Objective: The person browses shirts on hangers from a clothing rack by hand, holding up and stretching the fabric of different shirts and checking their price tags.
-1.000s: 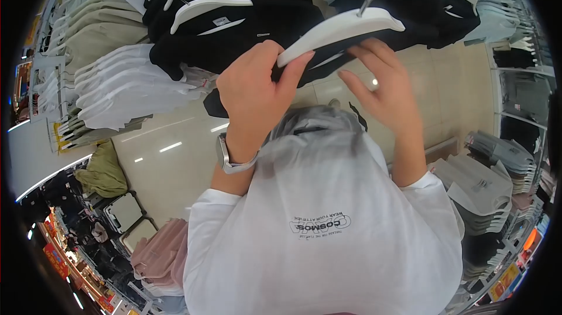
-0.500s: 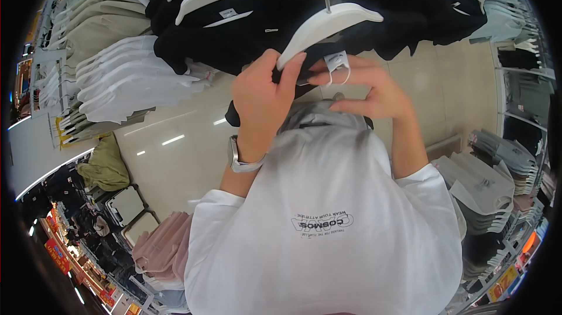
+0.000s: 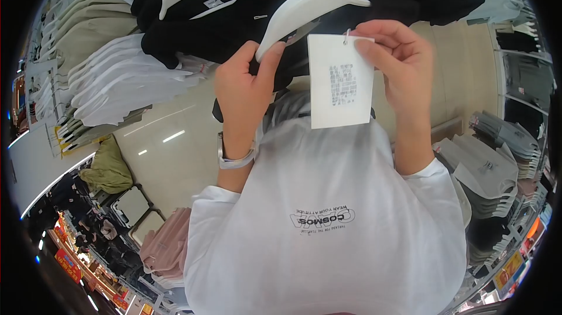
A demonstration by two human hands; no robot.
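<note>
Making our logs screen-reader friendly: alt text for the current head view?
A person's right hand holds a white rectangular printed tag by its upper corner, while the left hand grips one end of a curved white clothes hanger. Black fabric garments hang beyond the hands.

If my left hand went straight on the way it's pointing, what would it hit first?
Probably the black top hanging just beyond your left hand, which grips one end of a white hanger. How wide the gap is, this single view doesn't settle.
</note>
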